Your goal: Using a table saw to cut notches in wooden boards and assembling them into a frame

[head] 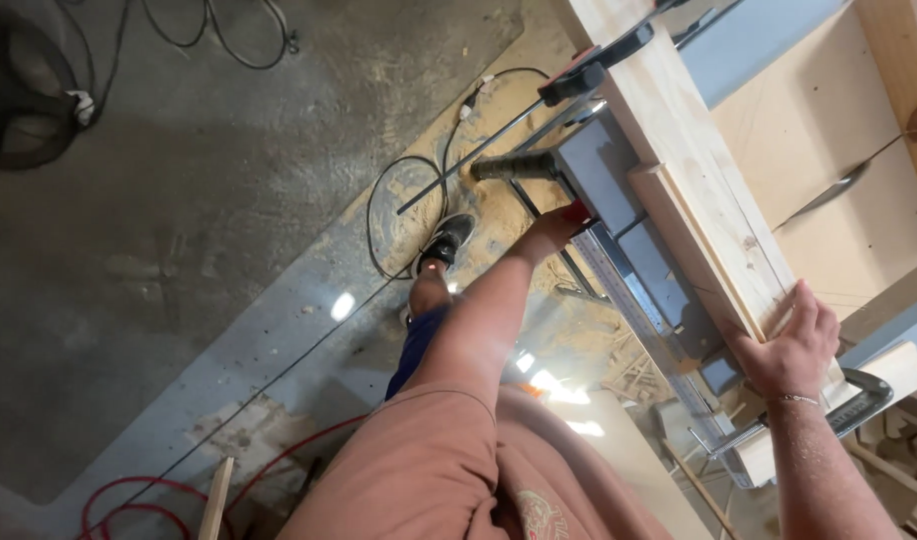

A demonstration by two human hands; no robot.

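The right hand [794, 340] lies flat and open on the long wooden board [714, 215], which runs along the saw table's edge [639, 260]. The left hand [557, 228] reaches under a red knob [577, 211]; I cannot tell its grip.

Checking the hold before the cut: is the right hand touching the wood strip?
Touching. The head view shows the right hand pressed flat on the wood strip, fingers overlapping its near end.

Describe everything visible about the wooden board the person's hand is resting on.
The board is pale, unfinished softwood with visible grain and a small knot. It is long and flat, lying across the grey saw table and running diagonally from the top of the frame toward the lower right. A thinner strip lies along its edge. The right hand rests palm-down on its near end. The left hand touches a red part at the table's front, not the board.
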